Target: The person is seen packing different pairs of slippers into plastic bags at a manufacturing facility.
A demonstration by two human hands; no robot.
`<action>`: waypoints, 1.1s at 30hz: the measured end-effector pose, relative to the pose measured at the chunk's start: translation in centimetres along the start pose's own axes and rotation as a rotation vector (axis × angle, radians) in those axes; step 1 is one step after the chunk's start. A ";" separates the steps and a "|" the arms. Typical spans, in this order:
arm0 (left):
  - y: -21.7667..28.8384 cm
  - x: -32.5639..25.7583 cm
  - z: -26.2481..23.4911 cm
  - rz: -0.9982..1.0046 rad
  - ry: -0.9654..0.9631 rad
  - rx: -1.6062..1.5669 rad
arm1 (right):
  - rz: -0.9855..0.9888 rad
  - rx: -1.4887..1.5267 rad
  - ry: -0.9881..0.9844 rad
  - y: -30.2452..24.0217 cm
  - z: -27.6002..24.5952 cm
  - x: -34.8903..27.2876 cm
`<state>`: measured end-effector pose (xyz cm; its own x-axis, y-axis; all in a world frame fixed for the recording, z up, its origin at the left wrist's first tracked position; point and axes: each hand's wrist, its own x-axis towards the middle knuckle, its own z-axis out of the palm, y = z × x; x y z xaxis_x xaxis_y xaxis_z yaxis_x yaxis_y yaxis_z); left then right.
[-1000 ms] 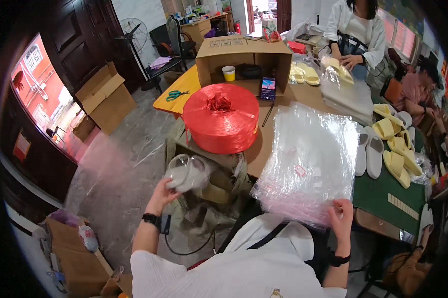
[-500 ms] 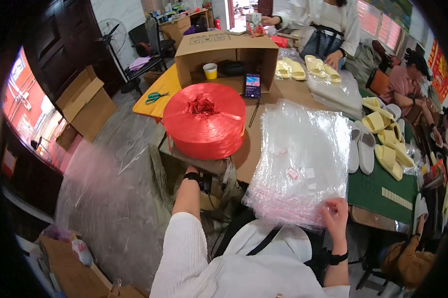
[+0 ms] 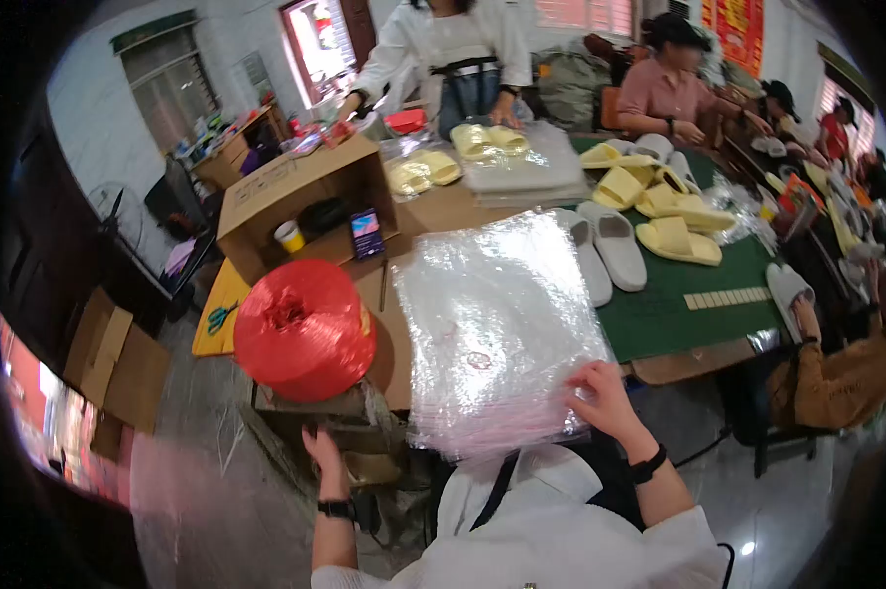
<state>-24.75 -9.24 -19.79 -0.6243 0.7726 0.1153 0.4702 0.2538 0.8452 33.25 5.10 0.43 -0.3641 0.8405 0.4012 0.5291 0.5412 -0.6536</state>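
A stack of clear plastic bags (image 3: 502, 324) with pinkish lower edges lies on the table in front of me. My right hand (image 3: 605, 401) is at the stack's lower right edge, fingers bent and a gap showing between thumb and forefinger. No bag is visibly gripped in it. Below the big roll of red plastic twine (image 3: 306, 329), my left hand (image 3: 323, 450) is raised beside an olive sack (image 3: 384, 442) that hangs open at the table's edge. Its fingers are apart and nothing shows in them.
An open cardboard box (image 3: 306, 182) holds a yellow-and-white cup (image 3: 289, 237); a phone (image 3: 366, 234) leans there. Scissors (image 3: 221, 316) lie at left. Grey slippers (image 3: 615, 247) and yellow slippers (image 3: 678, 240) sit on the green mat (image 3: 649, 329). Co-workers are opposite and at right.
My left hand has come up out of the sack, empty. The view has swung right. My right hand stays by the bags' lower right edge.
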 end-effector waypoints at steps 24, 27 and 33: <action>33.7 -5.3 16.0 0.911 -0.468 0.190 | 0.209 0.406 -0.041 1.4 -5.4 -0.2; 33.7 -5.3 16.3 0.901 -0.463 0.175 | 0.185 0.209 0.224 1.6 -7.9 -0.1; 34.2 -5.7 15.8 0.848 -0.477 0.165 | 0.217 -0.224 0.560 5.9 -13.5 -1.5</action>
<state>4.76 4.24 0.20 0.2598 0.8808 0.3959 0.7495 -0.4424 0.4924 47.23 7.36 4.65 0.1923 0.7849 0.5890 0.7150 0.2990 -0.6319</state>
